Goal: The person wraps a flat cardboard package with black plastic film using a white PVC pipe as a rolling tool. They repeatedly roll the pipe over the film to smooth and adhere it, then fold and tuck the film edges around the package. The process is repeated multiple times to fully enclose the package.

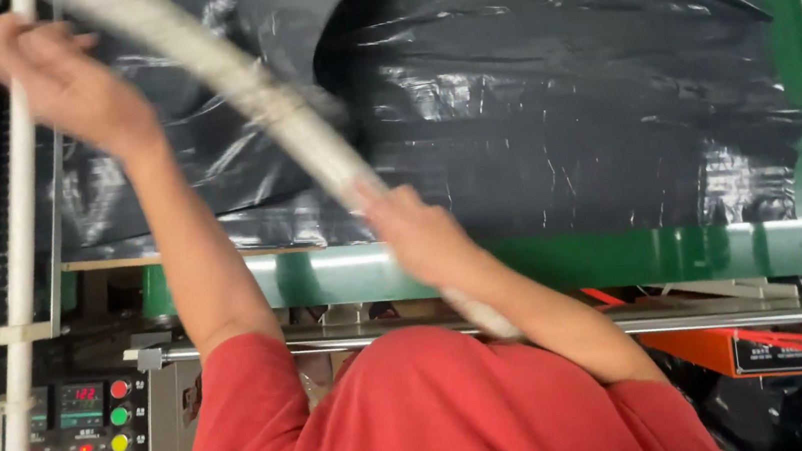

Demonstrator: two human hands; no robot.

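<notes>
A long white tube [277, 109], blurred by motion, slants from the top left down to the middle of the view, across a black plastic sheet [559, 107]. My right hand [417, 234] is closed around the tube's lower part, and its end [492, 321] sticks out below the hand. My left hand [53, 84] is up at the top left, with its fingers wrapped around a thin upright white pole [17, 259] just left of the tube's upper end. My red shirt [423, 414] fills the bottom middle.
The black sheet lies on a green machine bed [626, 255] with a row of holes along its right side. A metal rail [733, 315] runs below it. A control panel [92, 432] with coloured buttons, knobs and a small display sits at the lower left.
</notes>
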